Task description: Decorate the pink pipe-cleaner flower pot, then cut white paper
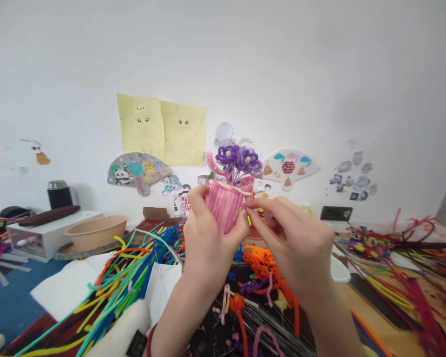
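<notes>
My left hand (204,233) is wrapped round a small pink pot (226,204) made of fuzzy pipe cleaners, held up in front of me. Purple pipe-cleaner flowers (239,158) and a pink stem rise out of the pot. My right hand (290,233) is beside the pot on its right, fingers pinched together at the pot's rim and side. A small yellow-green bit shows between the two hands; I cannot make out what it is.
Loose pipe cleaners of many colours (130,277) lie at left, orange twisted ones (263,267) below my hands, red and dark ones (405,277) at right. A tan bowl (96,230), a white box (48,233) and a black cup (59,194) stand at back left.
</notes>
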Demonstrator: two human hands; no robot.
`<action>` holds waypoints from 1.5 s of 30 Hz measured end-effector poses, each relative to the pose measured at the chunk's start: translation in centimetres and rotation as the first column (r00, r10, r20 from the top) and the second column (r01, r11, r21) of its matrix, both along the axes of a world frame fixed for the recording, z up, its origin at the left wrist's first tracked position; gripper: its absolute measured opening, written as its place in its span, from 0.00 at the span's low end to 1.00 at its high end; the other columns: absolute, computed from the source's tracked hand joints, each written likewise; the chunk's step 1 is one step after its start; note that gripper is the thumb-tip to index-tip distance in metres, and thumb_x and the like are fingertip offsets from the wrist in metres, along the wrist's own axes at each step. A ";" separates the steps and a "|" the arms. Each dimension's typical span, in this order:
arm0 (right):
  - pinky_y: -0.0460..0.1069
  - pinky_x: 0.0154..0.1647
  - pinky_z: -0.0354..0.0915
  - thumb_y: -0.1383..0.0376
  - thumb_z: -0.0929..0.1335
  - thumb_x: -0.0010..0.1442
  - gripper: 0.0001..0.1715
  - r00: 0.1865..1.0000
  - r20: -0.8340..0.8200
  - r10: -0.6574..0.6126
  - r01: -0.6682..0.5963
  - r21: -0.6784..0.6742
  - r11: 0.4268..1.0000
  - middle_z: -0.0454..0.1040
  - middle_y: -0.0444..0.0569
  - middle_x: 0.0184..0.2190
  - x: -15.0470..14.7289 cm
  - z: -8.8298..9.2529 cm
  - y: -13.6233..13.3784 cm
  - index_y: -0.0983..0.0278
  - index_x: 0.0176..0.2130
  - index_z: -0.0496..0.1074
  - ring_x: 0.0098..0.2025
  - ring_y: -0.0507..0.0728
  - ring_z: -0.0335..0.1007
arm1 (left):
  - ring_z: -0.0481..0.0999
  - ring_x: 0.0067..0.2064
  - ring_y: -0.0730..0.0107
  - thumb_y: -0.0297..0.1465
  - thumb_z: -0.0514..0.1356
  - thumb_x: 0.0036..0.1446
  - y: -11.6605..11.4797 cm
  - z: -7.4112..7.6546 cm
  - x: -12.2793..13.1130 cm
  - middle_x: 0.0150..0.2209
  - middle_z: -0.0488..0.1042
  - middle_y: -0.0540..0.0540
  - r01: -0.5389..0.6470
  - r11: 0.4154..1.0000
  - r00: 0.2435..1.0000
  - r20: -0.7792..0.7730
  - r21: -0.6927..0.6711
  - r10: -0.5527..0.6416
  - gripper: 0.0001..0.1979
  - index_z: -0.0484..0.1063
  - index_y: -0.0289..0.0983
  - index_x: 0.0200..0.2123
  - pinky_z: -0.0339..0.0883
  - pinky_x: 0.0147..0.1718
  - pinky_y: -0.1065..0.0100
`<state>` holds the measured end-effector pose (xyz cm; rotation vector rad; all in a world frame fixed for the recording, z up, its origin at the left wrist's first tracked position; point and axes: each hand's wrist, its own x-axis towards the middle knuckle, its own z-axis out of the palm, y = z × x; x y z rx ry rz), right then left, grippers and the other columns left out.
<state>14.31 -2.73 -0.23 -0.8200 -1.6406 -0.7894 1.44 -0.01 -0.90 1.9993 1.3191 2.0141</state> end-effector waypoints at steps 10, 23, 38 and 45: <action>0.47 0.27 0.61 0.71 0.66 0.64 0.06 0.997 0.062 -0.035 0.036 -0.011 0.999 0.72 0.44 0.25 0.4 -0.2 -0.2 0.66 0.41 0.73 0.25 0.51 0.67 | 0.74 0.32 0.61 0.37 0.62 0.49 -0.1 0.0 -0.2 0.36 0.71 0.44 0.040 0.999 0.999 -0.020 -0.017 -0.040 0.26 0.54 0.39 0.48 0.67 0.31 0.60; 0.44 0.19 0.52 0.63 0.72 0.55 0.05 0.796 -0.574 0.194 -0.469 -0.380 0.797 0.58 0.37 0.19 0.3 0.5 -0.5 0.62 0.32 0.76 0.20 0.48 0.53 | 0.74 0.34 0.65 0.37 0.62 0.51 0.0 0.1 -0.3 0.38 0.70 0.48 0.268 0.963 0.955 0.135 0.002 -0.266 0.22 0.54 0.42 0.45 0.67 0.33 0.61; 0.45 0.24 0.62 0.57 0.78 0.42 0.25 0.413 -0.872 0.263 -0.888 -0.321 0.329 0.68 0.38 0.22 0.6 0.3 2.2 0.62 0.37 0.67 0.22 0.49 0.63 | 0.74 0.36 0.68 0.35 0.63 0.51 0.6 -0.3 -0.3 0.39 0.70 0.48 0.480 0.877 0.860 0.197 -0.003 -0.470 0.22 0.54 0.41 0.45 0.69 0.35 0.64; 0.50 0.34 0.72 0.61 0.79 0.40 0.29 0.288 -0.910 0.299 -0.949 -0.228 0.220 0.78 0.47 0.32 -0.1 0.2 2.0 0.61 0.41 0.68 0.32 0.56 0.75 | 0.74 0.37 0.68 0.34 0.63 0.52 0.8 -0.4 -0.5 0.39 0.70 0.48 0.517 0.856 0.843 0.168 0.004 -0.510 0.23 0.54 0.42 0.46 0.69 0.35 0.65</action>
